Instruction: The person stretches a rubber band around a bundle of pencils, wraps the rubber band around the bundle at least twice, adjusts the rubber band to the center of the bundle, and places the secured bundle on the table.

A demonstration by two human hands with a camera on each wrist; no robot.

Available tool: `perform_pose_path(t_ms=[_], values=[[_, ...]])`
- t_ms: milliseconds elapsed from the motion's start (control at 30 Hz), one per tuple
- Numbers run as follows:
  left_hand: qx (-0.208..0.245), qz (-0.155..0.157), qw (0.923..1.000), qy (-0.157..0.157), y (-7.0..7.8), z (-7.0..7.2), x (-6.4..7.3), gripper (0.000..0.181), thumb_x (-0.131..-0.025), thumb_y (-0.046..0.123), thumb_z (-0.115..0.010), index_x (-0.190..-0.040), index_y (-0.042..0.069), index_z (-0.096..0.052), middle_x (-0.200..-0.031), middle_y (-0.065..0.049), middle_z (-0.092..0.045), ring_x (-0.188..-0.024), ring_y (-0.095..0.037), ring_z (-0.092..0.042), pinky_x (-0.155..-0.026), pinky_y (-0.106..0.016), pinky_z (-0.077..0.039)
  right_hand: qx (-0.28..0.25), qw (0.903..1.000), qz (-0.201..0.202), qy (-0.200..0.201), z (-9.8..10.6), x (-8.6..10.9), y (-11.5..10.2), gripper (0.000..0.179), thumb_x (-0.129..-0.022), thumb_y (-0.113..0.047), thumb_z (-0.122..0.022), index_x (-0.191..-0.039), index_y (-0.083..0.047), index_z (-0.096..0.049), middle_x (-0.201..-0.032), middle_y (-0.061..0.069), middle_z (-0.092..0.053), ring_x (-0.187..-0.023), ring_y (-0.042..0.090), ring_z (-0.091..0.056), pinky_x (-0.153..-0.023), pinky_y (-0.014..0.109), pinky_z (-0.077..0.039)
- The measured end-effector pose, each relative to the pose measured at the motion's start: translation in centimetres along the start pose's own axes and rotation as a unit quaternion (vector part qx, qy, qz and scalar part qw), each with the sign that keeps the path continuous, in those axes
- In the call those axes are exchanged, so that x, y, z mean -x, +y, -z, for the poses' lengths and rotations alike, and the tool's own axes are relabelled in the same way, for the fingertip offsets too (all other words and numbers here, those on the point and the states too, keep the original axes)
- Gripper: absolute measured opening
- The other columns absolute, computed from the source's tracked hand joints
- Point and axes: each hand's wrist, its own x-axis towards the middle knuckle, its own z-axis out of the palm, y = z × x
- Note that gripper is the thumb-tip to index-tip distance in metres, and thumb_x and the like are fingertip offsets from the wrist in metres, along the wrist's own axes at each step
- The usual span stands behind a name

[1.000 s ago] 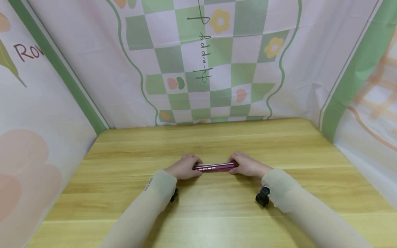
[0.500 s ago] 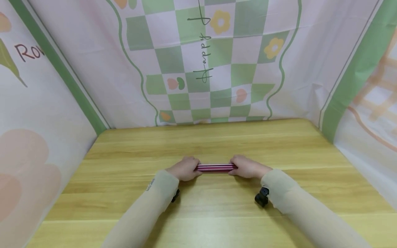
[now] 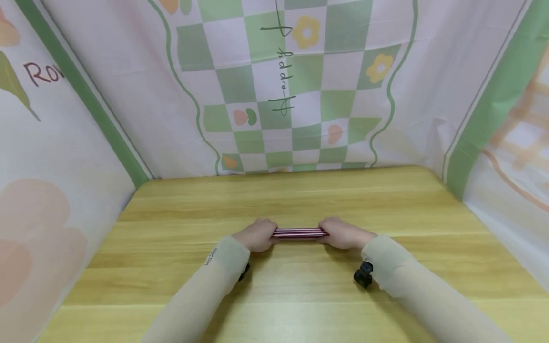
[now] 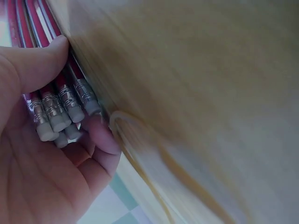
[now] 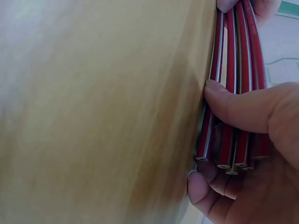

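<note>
A bundle of several dark red pencils (image 3: 300, 233) with silvery stripes lies level between both hands, at or just above the table. At one end my left hand (image 3: 257, 235) grips it, thumb across the near side and fingers curled behind. Metal ferrules and grey-white erasers (image 4: 57, 122) stick out past that thumb in the left wrist view. My right hand (image 3: 345, 233) holds the opposite end, its thumb (image 5: 238, 109) laid over the pencils. There the flat, unsharpened ends (image 5: 224, 166) show, slightly uneven. Fingers behind the bundle are partly hidden.
The wooden table (image 3: 283, 286) spreads around the hands. A printed cloth (image 3: 274, 85) with green checks and flowers hangs behind it, and more cloth hangs at both sides. A black camera (image 3: 363, 275) sits under the right wrist.
The pencil bundle has gone from slightly tilted to level, with its pencils lined up more neatly. My left hand has shifted slightly right and toward me. Both hands keep their hold.
</note>
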Motion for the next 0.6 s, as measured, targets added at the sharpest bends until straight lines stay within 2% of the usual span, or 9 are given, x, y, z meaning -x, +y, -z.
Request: perform_pose_path(t_ms=[133,233,400,533,600], values=[[-0.013,0.006,0.9999,-0.004,0.1,0.0,0.0,0.024,-0.1,0.03,-0.059,-0.111,0.009,-0.065,-0.102,-0.004,-0.063,-0.097,-0.02,-0.057,-0.09,-0.037,-0.05,0.005,1.0,-0.003,0.001,-0.1,0.0,0.0,0.017,-0.094,-0.017,-0.067,-0.083,-0.006,-0.061,-0.078,0.0,-0.056,-0.072,0.012,-0.047,-0.069,0.031,-0.041],[-0.006,0.01,0.9999,-0.01,0.2,0.2,0.2,0.024,-0.1,0.03,-0.059,-0.111,0.01,-0.065,-0.1,-0.002,-0.062,-0.094,-0.018,-0.057,-0.087,-0.036,-0.051,-0.003,1.0,-0.009,0.001,0.0,0.1,0.0,0.016,-0.094,-0.019,-0.066,-0.085,-0.006,-0.061,-0.08,0.0,-0.057,-0.074,0.013,-0.048,-0.071,0.032,-0.042],[0.043,0.0,0.999,-0.008,0.1,1.0,0.5,0.013,-0.101,0.024,-0.058,-0.106,0.012,-0.061,-0.093,0.001,-0.064,-0.083,-0.011,-0.058,-0.079,-0.031,-0.053,-0.073,0.9965,-0.041,0.001,0.6,0.2,-0.1,0.011,-0.096,-0.016,-0.064,-0.094,-0.005,-0.062,-0.08,0.001,-0.06,-0.072,0.012,-0.05,-0.067,0.029,-0.043],[0.074,-0.01,0.9972,-0.006,0.0,1.5,0.7,0.009,-0.1,0.022,-0.06,-0.104,0.014,-0.06,-0.091,0.003,-0.064,-0.081,-0.01,-0.058,-0.077,-0.029,-0.052,-0.13,0.9902,-0.051,0.004,0.9,0.2,0.2,0.009,-0.094,-0.013,-0.066,-0.097,-0.004,-0.064,-0.077,0.002,-0.061,-0.065,0.012,-0.052,-0.059,0.026,-0.045],[0.095,-0.017,0.9953,-0.005,-0.3,1.6,0.7,0.01,-0.099,0.022,-0.062,-0.105,0.014,-0.061,-0.089,0.003,-0.063,-0.079,-0.011,-0.056,-0.075,-0.029,-0.05,-0.167,0.9842,-0.058,0.006,0.9,0.3,0.4,0.013,-0.092,-0.013,-0.069,-0.1,-0.003,-0.066,-0.075,0.002,-0.061,-0.061,0.012,-0.052,-0.054,0.026,-0.045]])
